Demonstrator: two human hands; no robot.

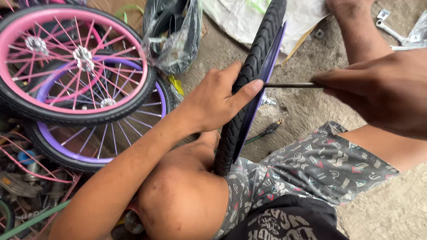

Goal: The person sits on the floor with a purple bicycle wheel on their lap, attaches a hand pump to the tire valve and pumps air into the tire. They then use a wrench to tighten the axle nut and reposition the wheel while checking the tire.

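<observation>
Rough grey concrete floor (pixel 311 106) fills the background, littered with bicycle parts. The person sits on it, and a small bicycle wheel with a black ribbed rubber tyre and a purple metal rim (pixel 249 89) stands upright on edge between the knees, its lower part resting against the left knee. The left hand (pixel 213 100) is wrapped over the tyre, fingers on the far side and thumb pressed along the rim edge, so that grip is closed on the wheel. The right hand (pixel 382 89) pinches a thin dark metal rod (pixel 289 85) held level, its grip clamped around the rod's near end while the tip meets the rim just beside the left thumb. At the left lie a pink-rimmed spoked wheel with a black tyre (pixel 73 60) stacked over a purple-rimmed spoked wheel (pixel 98 138). A clear plastic bag holding black tyres (pixel 173 35) lies behind them, and silver spanners (pixel 393 33) rest at the top right.
</observation>
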